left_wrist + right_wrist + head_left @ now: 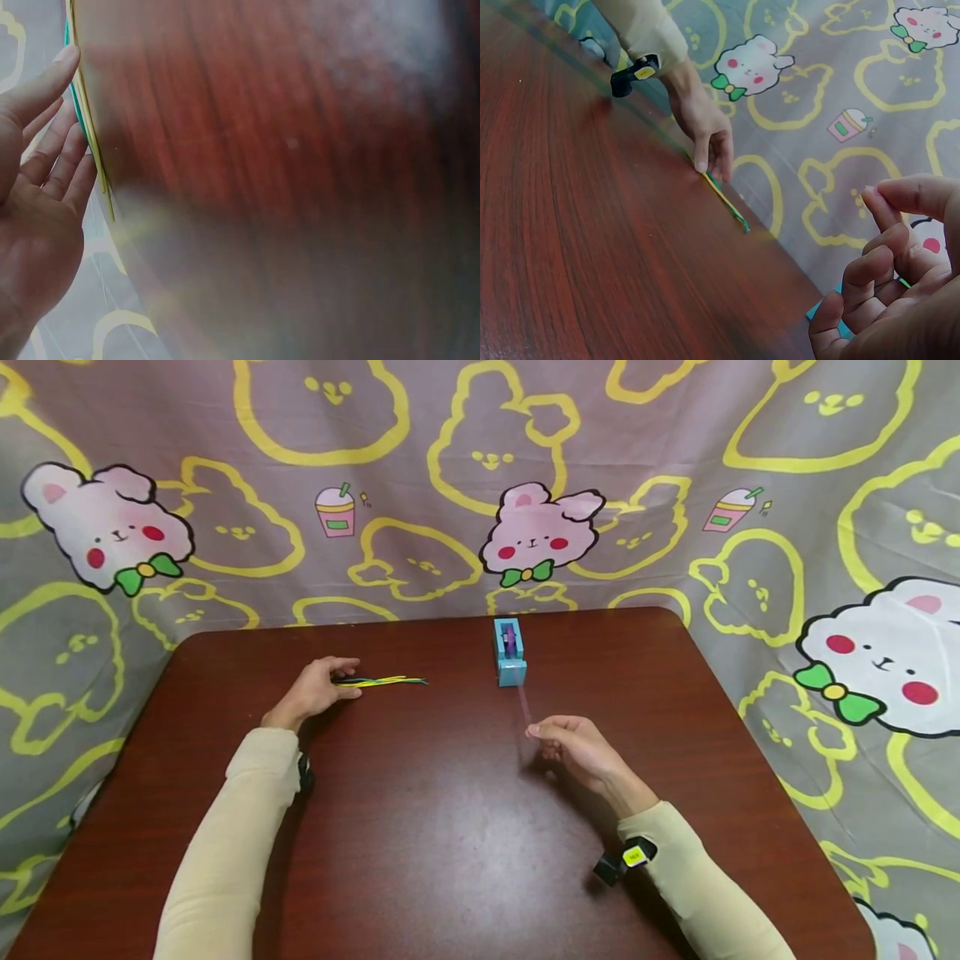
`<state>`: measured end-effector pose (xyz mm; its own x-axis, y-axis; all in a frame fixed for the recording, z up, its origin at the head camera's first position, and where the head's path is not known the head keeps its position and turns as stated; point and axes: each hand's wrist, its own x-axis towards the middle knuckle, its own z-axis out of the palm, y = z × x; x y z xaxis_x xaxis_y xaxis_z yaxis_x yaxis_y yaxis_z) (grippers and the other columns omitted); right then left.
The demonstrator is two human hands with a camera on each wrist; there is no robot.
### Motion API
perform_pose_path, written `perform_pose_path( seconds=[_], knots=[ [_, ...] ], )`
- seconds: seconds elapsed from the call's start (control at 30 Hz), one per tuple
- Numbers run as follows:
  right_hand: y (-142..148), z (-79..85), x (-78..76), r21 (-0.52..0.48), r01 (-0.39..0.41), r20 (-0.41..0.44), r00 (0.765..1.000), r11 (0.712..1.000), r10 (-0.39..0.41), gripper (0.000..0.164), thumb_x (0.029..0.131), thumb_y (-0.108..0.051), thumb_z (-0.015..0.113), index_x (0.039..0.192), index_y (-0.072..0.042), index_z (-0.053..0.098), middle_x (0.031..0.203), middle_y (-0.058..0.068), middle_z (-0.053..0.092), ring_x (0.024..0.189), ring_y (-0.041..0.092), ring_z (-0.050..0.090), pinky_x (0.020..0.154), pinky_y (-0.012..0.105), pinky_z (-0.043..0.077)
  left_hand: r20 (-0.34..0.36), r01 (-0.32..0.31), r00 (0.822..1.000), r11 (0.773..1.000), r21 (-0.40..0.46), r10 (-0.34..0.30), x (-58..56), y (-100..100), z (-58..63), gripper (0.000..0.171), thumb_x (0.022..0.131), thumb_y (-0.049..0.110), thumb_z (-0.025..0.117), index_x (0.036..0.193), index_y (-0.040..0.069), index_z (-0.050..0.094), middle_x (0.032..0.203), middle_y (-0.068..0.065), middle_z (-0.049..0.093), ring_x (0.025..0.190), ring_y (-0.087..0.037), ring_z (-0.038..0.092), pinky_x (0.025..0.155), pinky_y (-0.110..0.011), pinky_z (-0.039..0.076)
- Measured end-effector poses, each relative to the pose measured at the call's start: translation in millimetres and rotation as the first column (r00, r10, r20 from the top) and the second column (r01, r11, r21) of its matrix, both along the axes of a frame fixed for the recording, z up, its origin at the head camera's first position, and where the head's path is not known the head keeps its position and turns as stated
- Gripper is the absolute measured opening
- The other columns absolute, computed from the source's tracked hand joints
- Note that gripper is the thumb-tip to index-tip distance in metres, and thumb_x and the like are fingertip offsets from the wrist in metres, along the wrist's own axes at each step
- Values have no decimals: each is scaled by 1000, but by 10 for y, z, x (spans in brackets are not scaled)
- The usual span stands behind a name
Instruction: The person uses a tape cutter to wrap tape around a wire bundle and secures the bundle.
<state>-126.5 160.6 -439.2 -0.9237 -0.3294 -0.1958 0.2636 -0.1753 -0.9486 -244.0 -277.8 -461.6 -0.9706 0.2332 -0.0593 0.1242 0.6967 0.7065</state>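
Observation:
A blue tape dispenser (512, 673) with a purple roll stands near the table's back edge. From it a clear strip of tape (524, 703) stretches toward the front, its free end pinched between thumb and forefinger of my right hand (581, 749). In the right wrist view, that hand (900, 262) hides most of the dispenser. Thin yellow and green wires (386, 681) lie in a bundle at the left back of the table. Around their left end is my left hand (311, 692), thumb on the near side and fingers, fairly straight, on the far side.
The brown wooden table (420, 827) has rounded corners. A grey curtain (420, 468) printed with yellow outlines and white rabbits hangs close behind its back edge and along both sides. Each wrist carries a small black camera (626, 860).

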Motion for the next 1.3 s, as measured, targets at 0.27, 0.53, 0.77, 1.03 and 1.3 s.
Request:
perform_pose_path(
  seconds=[0.27, 0.53, 0.77, 1.03, 1.3],
  knots=[
    [-16, -17, -11, 30, -2, 3, 1000, 1000, 2, 17, 95, -5, 63, 81, -8, 73, 64, -2, 48, 63, 12, 45, 61, 25, 38, 1, -24, 1000, 999, -36, 24, -30, 21, -25, 32, 92, 7, 74, 121, -5, 68, 109, -20, 58, 100, -33, 52, 86, -43, 43],
    [-30, -30, -3, 23, -13, -10, 1000, 1000, 13, 19, 95, -5, 63, 81, -10, 73, 64, -2, 47, 63, 12, 44, 62, 24, 37, -98, 57, 993, 998, -35, -60, -69, 14, -58, 13, 90, 4, 75, 97, -7, 71, 91, -14, 57, 86, -28, 51, 77, -38, 41],
    [-38, -30, 4, 27, -6, -6, 1000, 1000, 6, 15, 95, -5, 64, 82, -7, 73, 65, -1, 46, 64, 13, 44, 62, 25, 37, -108, 128, 982, 966, -223, -155, -51, 66, 11, 11, 96, 9, 68, 96, -2, 71, 96, -16, 58, 100, -39, 50, 91, -56, 35],
    [-46, -9, -1, 37, 7, 10, 1000, 999, -7, 14, 95, -5, 64, 84, -3, 73, 64, 0, 47, 64, 14, 44, 62, 26, 37, -97, 185, 964, 889, -418, -246, -14, 131, 55, 17, 104, 12, 55, 102, -2, 63, 109, -21, 56, 109, -44, 46, 93, -59, 35],
    [-55, -16, -5, 38, -2, 12, 1000, 999, 1, 18, 95, -5, 63, 81, -10, 74, 64, -1, 47, 63, 13, 44, 62, 25, 37, -115, 190, 952, 842, -504, -284, 18, 159, 38, 15, 106, 10, 49, 99, 0, 58, 102, -17, 53, 104, -41, 46, 90, -55, 38]
  ],
)
